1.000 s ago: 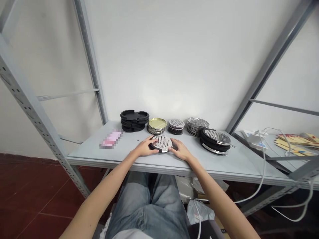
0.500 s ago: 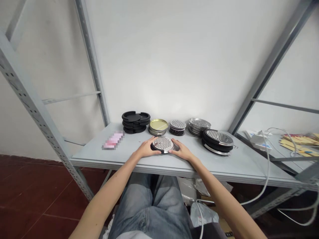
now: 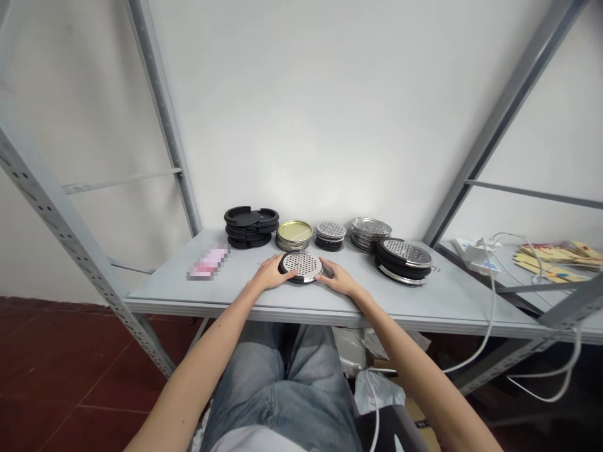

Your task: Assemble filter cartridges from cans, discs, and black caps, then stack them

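A round grater (image 3: pixel 304 264) with a perforated metal face and a black rim lies near the front middle of the grey table. My left hand (image 3: pixel 268 274) curls around its left side, thumb on the front rim. On the opposite side my right hand (image 3: pixel 340 278) holds the edge between thumb and fingers. Just behind stand a pile of gold-coloured round lids (image 3: pixel 294 232) and a small stack of perforated metal discs (image 3: pixel 331 231). To the right sits a stack of similar black-rimmed graters (image 3: pixel 404 254).
Black plastic rings (image 3: pixel 249 229) are piled at the back left, near a blurred-out pink item (image 3: pixel 208 262). More metal discs (image 3: pixel 371 229) stand at the back right. Grey metal posts (image 3: pixel 164 113) frame the table (image 3: pixel 461 295). A white cable (image 3: pixel 490 314) hangs over the right front edge.
The view has shifted slightly, so everything appears a little further left and higher. Both hands stay on the grater; my right fingers look slightly more spread along its edge.
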